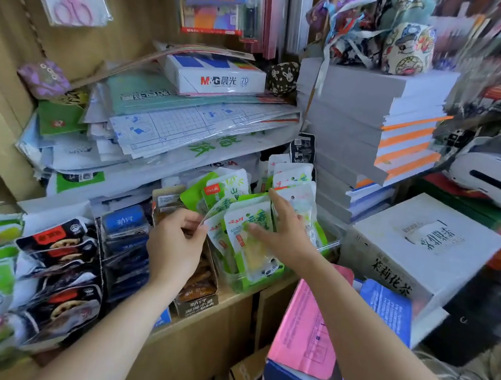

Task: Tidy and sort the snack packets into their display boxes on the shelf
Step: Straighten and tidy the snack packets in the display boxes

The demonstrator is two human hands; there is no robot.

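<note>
Packets in green and white (245,238) stand crowded in a clear display box (328,245) at the shelf's right end, leaning unevenly. The right hand (285,231) lies open and flat on their faces, apparently to steady the stack, gripping nothing. The left hand (174,243) pinches the edge of 1 packet (214,228) between thumb and fingers (probably to straighten it). Just left sit a brown cardboard box (197,296) and blue packets (127,233); black packets (66,260) lie farther left. Paper stacks (351,114) rise behind.

Wooden shelf (236,295) carries display boxes (197,299), seemingly snack-filled.
</note>
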